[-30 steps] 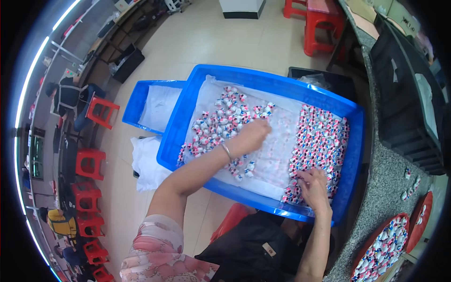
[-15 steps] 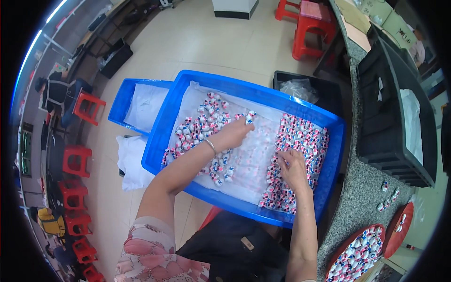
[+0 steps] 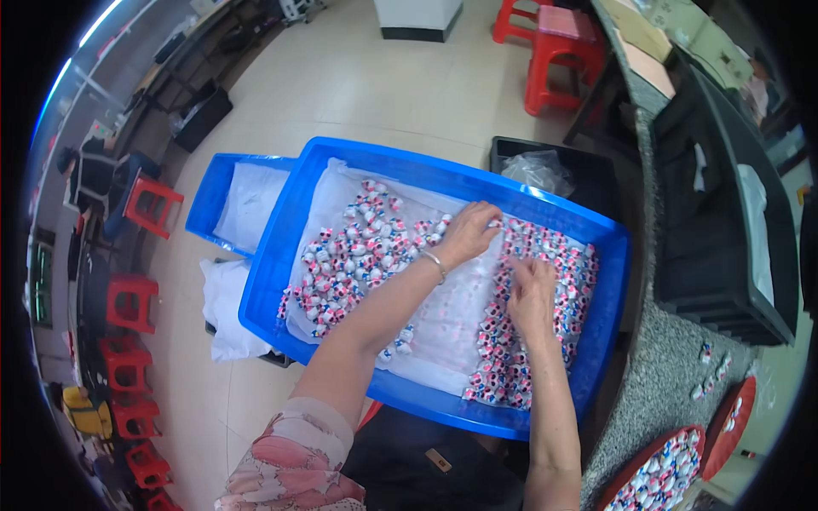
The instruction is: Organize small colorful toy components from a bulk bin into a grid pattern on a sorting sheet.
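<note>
A smaller blue plastic tray (image 3: 207, 200) with a white lining sits beyond the left edge of a large blue rectangular plastic tray (image 3: 426, 403), and a bunched white cloth (image 3: 230, 311) lies below it.

Inside the large tray, a loose heap of small glossy white, pink and blue figures (image 3: 349, 255) fills the left half, close to the left edge. The left hand (image 3: 467, 234) has crossed rightward from the heap's side and now reaches near the far edge, fingertips pinching what looks like a single small figure (image 3: 494, 224) at the far end of the ordered ones. That suggests a shift from picking up to placing.

Next comes a strip of translucent white sheet (image 3: 447, 328), pink shapes faint beneath; it gives the hands room to move sideways. Packed rows of matching figures (image 3: 503, 349) run from the far edge to the near edge on the right. The right hand (image 3: 533, 294) remains over them, fingers curled; I cannot tell whether it holds one.

The large tray's right wall stands close to the grey speckled bench (image 3: 656, 366), where a tall black plastic crate (image 3: 707, 285) leaves less room on that side.
</note>
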`<state>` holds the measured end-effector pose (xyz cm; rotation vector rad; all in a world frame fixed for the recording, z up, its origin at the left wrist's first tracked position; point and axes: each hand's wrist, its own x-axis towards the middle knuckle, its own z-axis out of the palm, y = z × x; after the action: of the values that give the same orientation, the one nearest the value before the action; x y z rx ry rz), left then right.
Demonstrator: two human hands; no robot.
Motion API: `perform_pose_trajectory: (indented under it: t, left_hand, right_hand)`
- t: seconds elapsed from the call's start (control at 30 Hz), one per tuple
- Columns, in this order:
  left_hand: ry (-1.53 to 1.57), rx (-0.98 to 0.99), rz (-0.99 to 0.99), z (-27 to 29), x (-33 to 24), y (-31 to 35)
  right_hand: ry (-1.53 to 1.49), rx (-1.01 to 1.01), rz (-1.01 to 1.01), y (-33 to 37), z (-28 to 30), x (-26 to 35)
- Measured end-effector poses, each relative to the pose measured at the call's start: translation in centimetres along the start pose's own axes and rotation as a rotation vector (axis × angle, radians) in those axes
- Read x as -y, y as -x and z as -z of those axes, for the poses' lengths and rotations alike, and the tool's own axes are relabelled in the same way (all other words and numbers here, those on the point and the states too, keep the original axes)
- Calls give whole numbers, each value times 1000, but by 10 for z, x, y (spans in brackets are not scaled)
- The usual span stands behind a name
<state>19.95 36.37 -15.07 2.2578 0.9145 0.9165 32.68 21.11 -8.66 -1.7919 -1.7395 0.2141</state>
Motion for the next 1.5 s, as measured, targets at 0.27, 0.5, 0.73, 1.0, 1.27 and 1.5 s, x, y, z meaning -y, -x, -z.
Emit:
perform_pose_trajectory:
  t: [0.27,0.5,0.73,1.0,1.27,1.5]
  left_hand:
    - [-20,7,-6,13,-1,14]
    - [-678,-17,177,151,37,135]
    - [-549,409,-27,144,-20,162]
    - [-219,533,-234,98,-52,165]
    - [-180,209,-136,82,-17,95]
    - [-489,506,-169,86,3,66]
  right_hand:
    - [316,122,105,-49,-63,-34]
    - [393,167,107,-46,-42,-21]
    - [362,124,123,-21,-38,-18]
    - [350,160,61,5,-23,-7]
    - [220,130,-7,14,-5,-16]
    - [186,134,-21,11,-14,-11]
